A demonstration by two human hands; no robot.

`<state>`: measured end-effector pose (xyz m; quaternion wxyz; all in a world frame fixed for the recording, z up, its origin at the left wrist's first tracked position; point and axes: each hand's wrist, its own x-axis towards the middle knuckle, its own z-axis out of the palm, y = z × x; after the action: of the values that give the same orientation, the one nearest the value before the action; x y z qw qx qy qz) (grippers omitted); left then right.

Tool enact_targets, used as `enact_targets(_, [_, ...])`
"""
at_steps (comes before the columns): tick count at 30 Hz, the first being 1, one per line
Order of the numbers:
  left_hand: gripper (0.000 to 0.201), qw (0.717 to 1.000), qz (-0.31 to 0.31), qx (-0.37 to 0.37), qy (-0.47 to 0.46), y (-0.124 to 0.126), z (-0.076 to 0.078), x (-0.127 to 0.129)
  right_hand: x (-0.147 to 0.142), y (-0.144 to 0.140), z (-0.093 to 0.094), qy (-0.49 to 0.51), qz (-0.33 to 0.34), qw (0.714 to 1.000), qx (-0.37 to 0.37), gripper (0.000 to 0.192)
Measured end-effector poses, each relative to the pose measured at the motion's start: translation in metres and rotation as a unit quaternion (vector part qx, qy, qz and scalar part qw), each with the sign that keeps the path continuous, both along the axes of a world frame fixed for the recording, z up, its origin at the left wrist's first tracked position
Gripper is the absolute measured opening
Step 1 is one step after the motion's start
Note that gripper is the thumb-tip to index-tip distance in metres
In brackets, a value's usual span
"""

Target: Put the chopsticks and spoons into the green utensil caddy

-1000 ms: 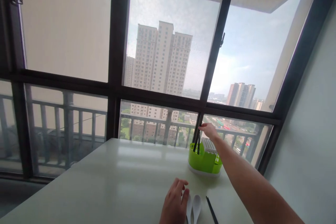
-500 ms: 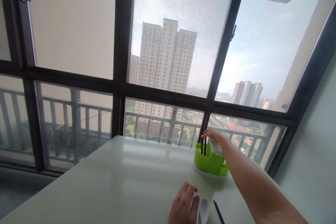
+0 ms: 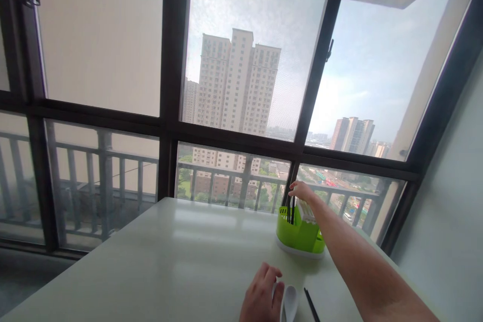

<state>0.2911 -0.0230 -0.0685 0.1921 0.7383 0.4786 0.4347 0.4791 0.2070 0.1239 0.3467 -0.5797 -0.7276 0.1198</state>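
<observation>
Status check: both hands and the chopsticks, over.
Right hand pinching black chopsticks in green holder. Left hand resting on white spoons. Nothing in between.

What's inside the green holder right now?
Dark chopsticks stand upright in the green holder, the right hand at their tops. A pale insert sits beside them. Its bottom is hidden.

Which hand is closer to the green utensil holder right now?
The right hand. It is directly over the green holder, fingers on the tops of the black chopsticks standing in it. The left hand rests nearer the table's front edge, on the white spoons.
</observation>
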Motion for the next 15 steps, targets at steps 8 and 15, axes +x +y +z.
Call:
enact_targets(8, [0.022,1.0,0.006,-0.004,-0.019,-0.0019,0.0009,0.0004,-0.002,-0.0017,-0.0024,-0.18,0.08,0.98,0.023,0.052])
enact_targets(15, [0.022,1.0,0.011,-0.011,-0.013,-0.0021,0.0021,0.0004,0.0069,-0.0002,-0.0054,-0.248,0.046,0.968,-0.016,0.062])
